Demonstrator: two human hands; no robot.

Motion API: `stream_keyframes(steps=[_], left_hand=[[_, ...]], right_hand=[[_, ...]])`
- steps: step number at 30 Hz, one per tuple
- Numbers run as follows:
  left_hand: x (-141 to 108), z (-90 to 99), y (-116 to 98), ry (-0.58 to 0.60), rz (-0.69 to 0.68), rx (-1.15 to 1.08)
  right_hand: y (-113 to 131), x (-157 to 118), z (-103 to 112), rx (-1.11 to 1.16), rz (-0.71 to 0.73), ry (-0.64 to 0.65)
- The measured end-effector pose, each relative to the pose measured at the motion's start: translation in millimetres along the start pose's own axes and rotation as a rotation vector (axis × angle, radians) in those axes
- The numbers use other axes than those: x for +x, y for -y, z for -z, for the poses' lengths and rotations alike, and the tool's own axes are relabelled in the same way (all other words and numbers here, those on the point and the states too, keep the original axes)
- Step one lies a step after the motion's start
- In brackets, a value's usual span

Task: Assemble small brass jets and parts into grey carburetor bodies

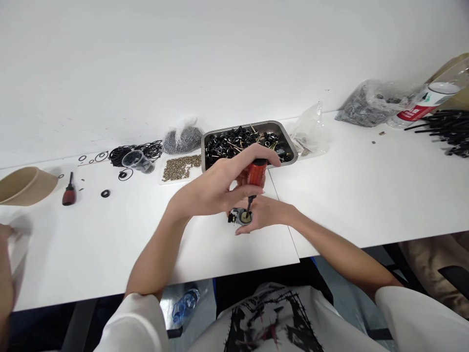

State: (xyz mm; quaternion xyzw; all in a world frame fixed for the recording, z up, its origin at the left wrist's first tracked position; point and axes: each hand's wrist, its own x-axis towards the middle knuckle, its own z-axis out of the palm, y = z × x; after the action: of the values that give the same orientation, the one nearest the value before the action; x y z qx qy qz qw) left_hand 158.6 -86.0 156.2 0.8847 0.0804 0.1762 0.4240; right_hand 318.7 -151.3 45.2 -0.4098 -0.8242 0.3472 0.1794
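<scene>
My left hand [220, 188] is wrapped round the red handle of a screwdriver [257, 173], which points downward. Its dark shaft reaches into the round opening of a small grey metal housing [240, 215], where a yellowish disc shows. Black and brass-coloured bits stick out on the housing's left side. Below the left hand, my right hand [266, 214] grips this housing from the right, thumb along its lower edge. The exact contact of the screwdriver tip is too small to make out. Both hands are above the white table [216, 254], in front of a metal tray.
Behind my hands, the metal tray [289, 159] holds black and brass parts. Brass pieces [179, 167], black rings [120, 155], a plastic cup [137, 160], another screwdriver [69, 190] and a paper bowl [27, 186] lie leftward. Bags [366, 105], a bottle [421, 107] and black tubes [447, 129] stand right. Another person's arm [5, 274] shows far left.
</scene>
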Motion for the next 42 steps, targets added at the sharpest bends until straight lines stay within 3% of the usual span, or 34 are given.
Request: stream_keyframes(steps=[3,8,13,15,19,21,26,31,38,42], left_hand=[[0,0.3,-1,-0.018,-0.035,0.008],[-3,0.0,-5,-0.214,-0.12,-0.091],[-9,6.6,-9,-0.152,0.016,-0.136],[-9,8.1,-8,-0.132,0.009,-0.114],[-6,5.2,-5,-0.249,-0.093,-0.066],[-7,4.4,-5,-0.313,-0.076,-0.074],[-12,9.6,-8,-0.268,0.02,-0.082],[-4,5.2,-3,-0.257,-0.02,-0.127],[5,-7.7,10,-0.403,-0.082,-0.177],[3,-6.0,11,-0.387,-0.067,-0.281]], right_hand=[[0,0,0,0.005,0.011,-0.012],[-4,-1,-2,0.002,0.032,-0.004],[-9,0,-4,0.006,0.104,-0.01],[-8,-1,-4,0.017,0.092,-0.008],[-6,-2,-3,0.029,0.041,-0.005],[-7,-1,-4,0.022,0.078,-0.019],[-13,1,-7,0.019,0.16,-0.039],[-10,0,-6,0.017,0.118,-0.038],[-9,1,-7,0.032,0.162,-0.063],[-13,2,-9,0.031,0.185,-0.078]])
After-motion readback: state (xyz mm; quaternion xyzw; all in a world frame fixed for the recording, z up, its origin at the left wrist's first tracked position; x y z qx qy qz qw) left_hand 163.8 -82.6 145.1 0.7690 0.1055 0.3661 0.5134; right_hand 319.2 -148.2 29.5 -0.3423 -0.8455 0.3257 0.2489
